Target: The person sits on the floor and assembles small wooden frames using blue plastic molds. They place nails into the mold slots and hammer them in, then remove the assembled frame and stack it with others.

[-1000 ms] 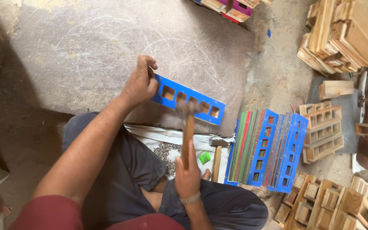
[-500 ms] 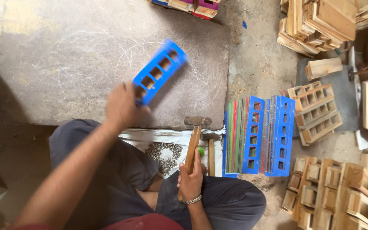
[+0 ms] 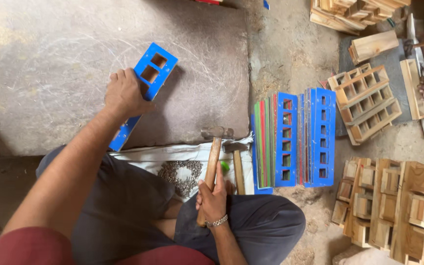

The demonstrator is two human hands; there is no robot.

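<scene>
Now the left hand [image 3: 123,93] has swung its gripped blue slotted panel [image 3: 145,93] more upright; the right hand [image 3: 213,196] still clasps the hammer [image 3: 213,162], lowered.

The left hand [image 3: 123,93] hides the blue frame's [image 3: 145,93] middle.

A slotted panel [image 3: 145,88] is laid slantwise on the stone slab [image 3: 65,59], with the left hand [image 3: 123,93] placed on its middle. Nearer the person, a cloth [image 3: 172,157] is spread at the slab's edge, and a heap of nails [image 3: 182,174] is piled on it. The hammer [image 3: 213,162] is held over the cloth by the right hand [image 3: 213,196]. To the right, a row of panels [image 3: 293,140] is stood on edge on the floor. Further right, wooden compartment frames [image 3: 364,100] are stacked, with more frames [image 3: 393,206] placed nearer the person.
</scene>
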